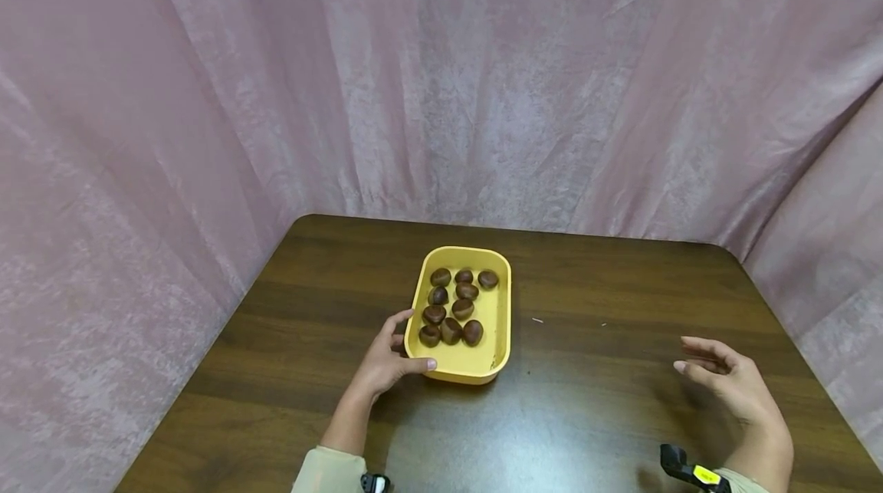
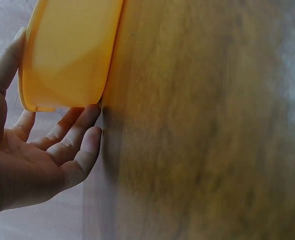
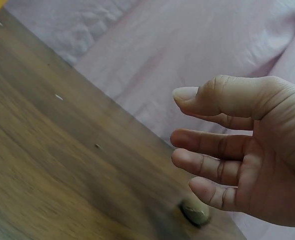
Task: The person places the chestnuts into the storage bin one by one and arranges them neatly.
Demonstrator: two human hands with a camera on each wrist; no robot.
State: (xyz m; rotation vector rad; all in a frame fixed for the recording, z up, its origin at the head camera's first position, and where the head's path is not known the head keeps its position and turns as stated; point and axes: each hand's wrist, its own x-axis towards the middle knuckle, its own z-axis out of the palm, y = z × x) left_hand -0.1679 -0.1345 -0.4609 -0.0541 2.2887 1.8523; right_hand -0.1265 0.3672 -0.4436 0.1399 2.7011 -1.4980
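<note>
A yellow plastic tray (image 1: 488,359) with rounded corners sits on the table, and several brown chestnuts (image 1: 463,309) lie loose inside it, mostly toward its left and far side. My left hand (image 1: 385,361) holds the tray's near left corner, thumb at the near rim and fingers along the left wall. In the left wrist view, fingertips (image 2: 91,114) touch the tray's lower edge. Over the table's right side hovers my right hand (image 1: 738,389), fingers loosely bent and holding nothing. Beneath its little finger, the right wrist view has a blurred, roundish brownish object (image 3: 195,210), its kind unclear.
The dark wooden table (image 1: 586,370) has rounded far corners. Pink velvety curtains (image 1: 497,94) hang behind it and at both sides. Tiny white scraps (image 1: 537,320) lie right of the tray. A black device with a yellow label (image 1: 705,474) is on the right wrist.
</note>
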